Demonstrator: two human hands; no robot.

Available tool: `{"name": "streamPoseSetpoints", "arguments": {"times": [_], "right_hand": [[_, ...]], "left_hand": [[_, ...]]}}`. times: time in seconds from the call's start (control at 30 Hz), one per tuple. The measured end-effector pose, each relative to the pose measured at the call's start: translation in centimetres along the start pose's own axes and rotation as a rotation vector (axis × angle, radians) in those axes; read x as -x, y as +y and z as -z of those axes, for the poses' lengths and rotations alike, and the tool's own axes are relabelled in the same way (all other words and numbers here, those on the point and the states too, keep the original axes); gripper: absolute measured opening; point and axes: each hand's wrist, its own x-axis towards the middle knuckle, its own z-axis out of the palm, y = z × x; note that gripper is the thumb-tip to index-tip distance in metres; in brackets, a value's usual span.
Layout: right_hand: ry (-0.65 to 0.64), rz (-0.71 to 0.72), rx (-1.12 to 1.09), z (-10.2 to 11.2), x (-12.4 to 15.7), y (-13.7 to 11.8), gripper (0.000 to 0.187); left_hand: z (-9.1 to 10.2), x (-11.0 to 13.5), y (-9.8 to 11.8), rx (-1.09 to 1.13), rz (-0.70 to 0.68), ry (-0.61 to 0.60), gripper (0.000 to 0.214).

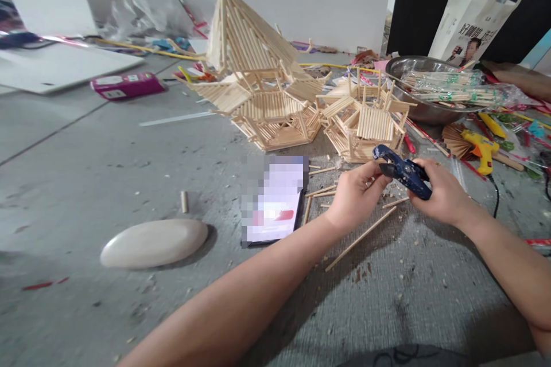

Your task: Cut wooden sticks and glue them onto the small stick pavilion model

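My right hand [443, 192] is closed around a dark blue hand cutter [407, 172] with a dark blade, worn and specked with white. Just left of it, my left hand [358, 194] is pinched at the blade; whatever sits between its fingers is hidden. Under my hands lies a long thin wooden stick [360, 239], with several short cut pieces scattered around. Beyond them stands a small open frame of wooden sticks [374, 123]. Beside it rises a larger stick-built pavilion [269, 106] with a tall pointed roof. A phone [275, 200] with a lit, blurred screen lies left of my left hand.
A pale smooth oval object [155, 243] lies at the left, near a short stick [185, 202]. Farther back is a purple packet [127, 86]. At the right are a metal bowl [398, 77] with bagged sticks, a yellow glue gun [484, 149] with its cord, and a white bag [471, 17].
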Motion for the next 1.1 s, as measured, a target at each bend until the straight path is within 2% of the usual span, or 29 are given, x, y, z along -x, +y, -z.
{"name": "streamPoseSetpoints", "arguments": {"times": [0.23, 0.6, 1.1], "right_hand": [[-0.034, -0.011, 0.011, 0.00, 0.02, 0.06, 0.047], [-0.011, -0.008, 0.015, -0.25, 0.14, 0.20, 0.046], [-0.070, -0.030, 0.039, -0.30, 0.17, 0.42, 0.041]], "left_hand": [[0.32, -0.08, 0.09, -0.092, -0.020, -0.011, 0.014], [0.41, -0.08, 0.24, -0.108, -0.024, -0.016, 0.014], [0.71, -0.35, 0.14, -0.210, -0.033, -0.085, 0.018]]}}
